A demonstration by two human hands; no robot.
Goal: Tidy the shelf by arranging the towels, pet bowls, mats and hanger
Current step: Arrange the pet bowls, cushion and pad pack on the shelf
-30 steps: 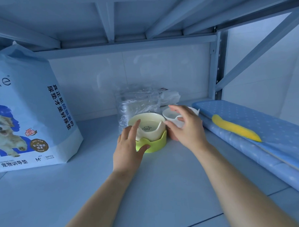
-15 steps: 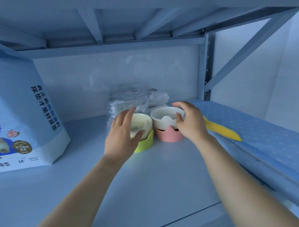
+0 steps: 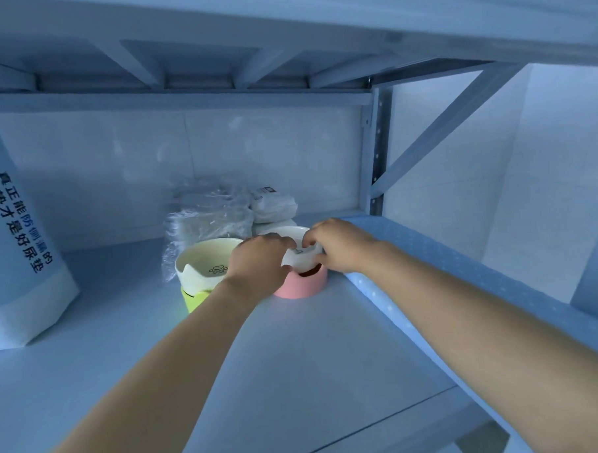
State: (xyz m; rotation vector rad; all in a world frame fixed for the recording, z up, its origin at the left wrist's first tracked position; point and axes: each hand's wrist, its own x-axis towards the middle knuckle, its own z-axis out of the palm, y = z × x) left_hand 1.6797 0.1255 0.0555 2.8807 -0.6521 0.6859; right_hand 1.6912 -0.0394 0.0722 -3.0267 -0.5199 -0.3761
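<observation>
Two pet bowls stand side by side at the back of the shelf board [image 3: 297,380]. The left one is a cream bowl with a paw print [image 3: 203,264] on a yellow-green base [image 3: 193,299]. The right one is a white bowl [image 3: 300,258] on a pink base [image 3: 302,286]. My left hand [image 3: 258,262] grips the white bowl's left rim and my right hand [image 3: 339,246] grips its right rim, tilting it on the base. Behind the bowls lie plastic-wrapped white towels [image 3: 208,220] and folded white towels [image 3: 272,207].
A big blue-and-white bag of pet pads [image 3: 14,259] stands at the left. A blue dotted mat [image 3: 482,287] lies along the right side of the shelf. The upper shelf's beams hang low overhead, and a metal post with a diagonal brace [image 3: 376,154] stands at the back right.
My left hand left the cream bowl and moved right onto the white bowl. Both hands now hold the white bowl. The view shifted right, hiding the yellow item on the mat.
</observation>
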